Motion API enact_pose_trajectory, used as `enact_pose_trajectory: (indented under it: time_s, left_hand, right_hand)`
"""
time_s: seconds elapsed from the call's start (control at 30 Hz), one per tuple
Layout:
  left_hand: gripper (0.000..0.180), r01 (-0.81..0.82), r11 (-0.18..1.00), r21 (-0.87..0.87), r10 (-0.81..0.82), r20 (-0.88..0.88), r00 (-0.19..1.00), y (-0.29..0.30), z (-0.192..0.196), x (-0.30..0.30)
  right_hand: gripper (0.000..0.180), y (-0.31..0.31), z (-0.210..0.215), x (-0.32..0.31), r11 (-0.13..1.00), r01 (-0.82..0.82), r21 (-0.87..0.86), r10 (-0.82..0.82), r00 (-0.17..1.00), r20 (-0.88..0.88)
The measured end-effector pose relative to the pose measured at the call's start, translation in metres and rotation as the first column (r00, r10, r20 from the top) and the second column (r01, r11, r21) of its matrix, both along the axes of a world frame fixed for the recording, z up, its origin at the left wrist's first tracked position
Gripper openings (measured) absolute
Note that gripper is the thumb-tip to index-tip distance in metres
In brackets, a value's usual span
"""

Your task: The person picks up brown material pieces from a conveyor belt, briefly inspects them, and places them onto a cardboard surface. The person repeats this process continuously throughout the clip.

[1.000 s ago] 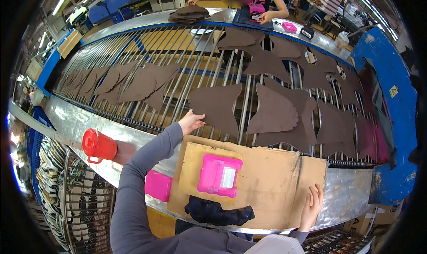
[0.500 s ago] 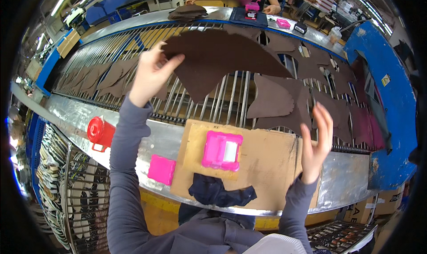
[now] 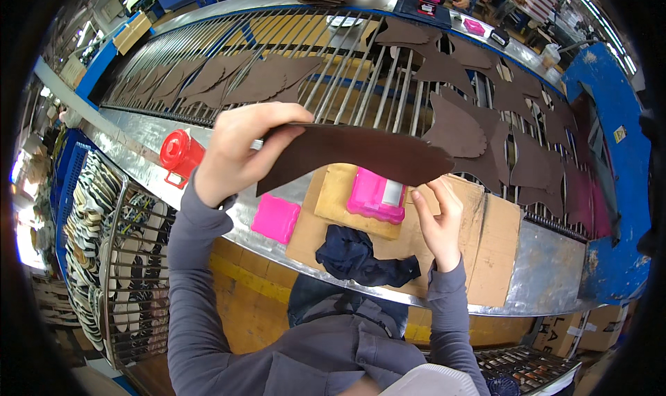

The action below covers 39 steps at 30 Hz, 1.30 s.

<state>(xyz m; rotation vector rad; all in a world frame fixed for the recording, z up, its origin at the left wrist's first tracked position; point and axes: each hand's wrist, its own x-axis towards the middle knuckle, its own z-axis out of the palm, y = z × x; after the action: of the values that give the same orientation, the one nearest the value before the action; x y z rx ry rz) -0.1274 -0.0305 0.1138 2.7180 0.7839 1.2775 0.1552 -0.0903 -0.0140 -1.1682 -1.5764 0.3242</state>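
Note:
A dark brown cut piece [image 3: 361, 149] of sheet material, curved with an uneven edge, hangs in the air over the worktop. My left hand [image 3: 246, 146] is closed on its left end, thumb in front and fingers folded over the top. At the lower right end of the piece is my right hand [image 3: 442, 219], thumb and fingers apart; whether its fingertips touch the piece I cannot tell. Below the piece, a pink block-shaped holder [image 3: 374, 198] with a white inset rests on a yellowish board [image 3: 336, 208], partly covered by the piece. A dark blue cloth [image 3: 364, 257] lies crumpled nearby.
Brown cut pieces [image 3: 454, 129] lie on the roller conveyor [image 3: 340, 97] beyond. Cardboard [image 3: 492, 257] covers part of the metal worktop, with a pink pad [image 3: 275, 219] and a red lidded container [image 3: 182, 156] leftward. A blue machine housing [image 3: 607, 188] stands right; a person works across.
The brown piece has come down and nearer, from over the rollers to above the pink holder. My left hand moved with it; my right hand moved left to its right end.

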Motion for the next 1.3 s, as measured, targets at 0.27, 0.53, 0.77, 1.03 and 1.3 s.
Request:
enact_pose_trajectory:
  time_s: [0.27,0.53,0.77,1.03,1.3]
  left_hand:
    - [0.024,0.020,1.000,-0.009,-0.020,-0.023,1.000,0.024,-0.028,0.012]
    - [0.024,0.003,0.997,-0.080,-0.006,-0.035,0.999,0.030,-0.038,0.005]
    - [0.024,0.116,0.990,-0.083,-0.124,-0.100,0.987,0.031,-0.042,0.029]
    - [0.031,0.196,0.961,-0.195,-0.229,-0.161,0.960,0.039,-0.019,0.072]
    - [0.035,0.394,0.384,-0.835,-0.068,0.400,0.914,0.110,0.018,0.093]
  right_hand:
    - [0.015,0.012,-0.034,0.014,0.998,0.064,0.030,-0.064,0.998,-0.018]
    - [0.013,0.017,-0.036,0.013,0.989,0.065,0.133,-0.075,0.995,0.071]
    - [0.011,0.008,-0.052,0.030,0.986,0.128,0.104,-0.133,0.990,0.044]
    - [0.015,-0.002,-0.040,0.067,0.959,0.267,0.099,-0.268,0.963,0.000]
    - [0.039,0.034,0.093,0.111,0.865,0.296,0.406,-0.412,0.880,0.237]
